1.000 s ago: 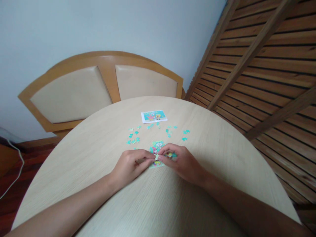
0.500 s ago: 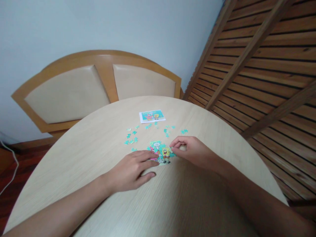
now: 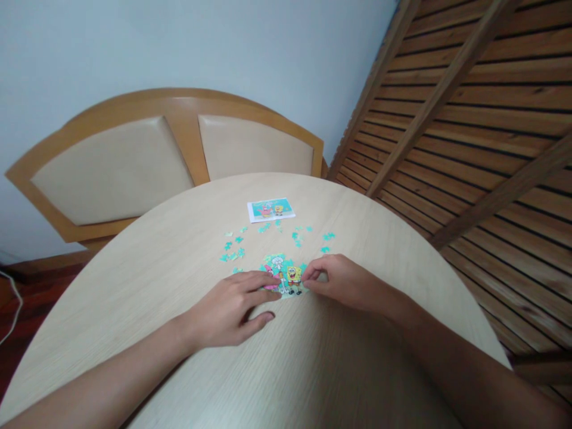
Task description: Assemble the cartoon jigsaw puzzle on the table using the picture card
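A partly joined jigsaw puzzle (image 3: pixel 277 262) with cartoon figures on a turquoise ground lies on the round wooden table. My left hand (image 3: pixel 235 304) rests flat at its left side, fingers stretched over the pink figure and thumb apart. At the right edge, beside the yellow figure (image 3: pixel 294 274), my right hand (image 3: pixel 333 277) has thumb and forefinger pinched together. A small puzzle piece seems to be in that pinch, mostly hidden by the fingertips.
Loose turquoise pieces lie beyond the puzzle, in a left group (image 3: pixel 232 256), a middle group (image 3: pixel 297 238) and a right group (image 3: pixel 328 236). Behind them is a picture card (image 3: pixel 271 210). A padded chair back (image 3: pixel 183 101) and slatted wood panel (image 3: pixel 447 131) border the table (image 3: pixel 179 214).
My right hand has come down closer to the puzzle's right edge, by the yellow figure. Another loose piece at the right now shows beyond it. My left hand stays on the puzzle.
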A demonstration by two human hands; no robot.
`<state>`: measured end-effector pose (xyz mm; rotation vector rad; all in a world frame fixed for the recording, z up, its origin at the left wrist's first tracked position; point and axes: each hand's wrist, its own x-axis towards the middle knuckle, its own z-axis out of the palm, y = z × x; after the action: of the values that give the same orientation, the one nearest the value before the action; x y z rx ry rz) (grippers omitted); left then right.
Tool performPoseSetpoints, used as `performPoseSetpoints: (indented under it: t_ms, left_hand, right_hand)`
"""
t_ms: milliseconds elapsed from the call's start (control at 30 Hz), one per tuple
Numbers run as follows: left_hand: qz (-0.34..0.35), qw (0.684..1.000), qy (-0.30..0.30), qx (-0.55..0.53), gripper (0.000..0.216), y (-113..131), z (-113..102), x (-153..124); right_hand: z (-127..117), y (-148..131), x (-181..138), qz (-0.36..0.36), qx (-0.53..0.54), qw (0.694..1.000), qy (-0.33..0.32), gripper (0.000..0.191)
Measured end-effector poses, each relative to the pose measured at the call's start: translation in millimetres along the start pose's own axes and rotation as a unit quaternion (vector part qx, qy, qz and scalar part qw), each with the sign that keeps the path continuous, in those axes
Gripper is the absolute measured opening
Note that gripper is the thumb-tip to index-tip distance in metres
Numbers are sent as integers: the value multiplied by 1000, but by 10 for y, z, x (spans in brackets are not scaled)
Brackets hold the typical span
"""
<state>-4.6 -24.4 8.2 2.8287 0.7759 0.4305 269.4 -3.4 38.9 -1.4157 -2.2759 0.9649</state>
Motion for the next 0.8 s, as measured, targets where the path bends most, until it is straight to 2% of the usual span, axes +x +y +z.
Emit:
performPoseSetpoints:
  t_ms: [800]
  left_hand:
    - [1,1000,7,-21,36,-1,-7,15]
  right_hand:
    - [73,22,7,-7,-62,997,44,10]
